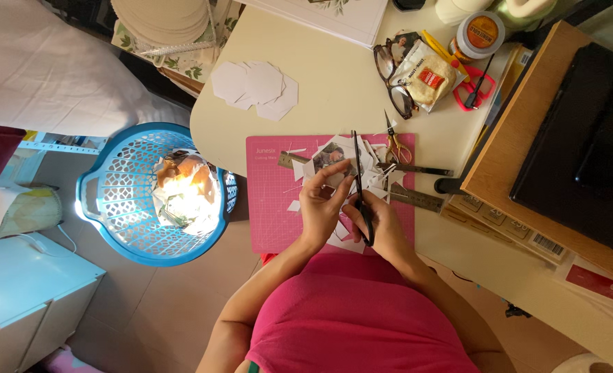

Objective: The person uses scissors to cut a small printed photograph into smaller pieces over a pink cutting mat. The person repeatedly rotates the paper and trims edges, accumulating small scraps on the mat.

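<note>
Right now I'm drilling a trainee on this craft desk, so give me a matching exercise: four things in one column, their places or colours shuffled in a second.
Things:
1. black scissors
2. blue basket
3. white paper hexagons
4. eyeglasses

Places:
A. on the floor left of the table
B. in the right hand, above the pink cutting mat
C. beside a snack packet at the table's far side
D. stacked on the table beyond the mat

Pairs: 1-B, 2-A, 3-D, 4-C
</note>
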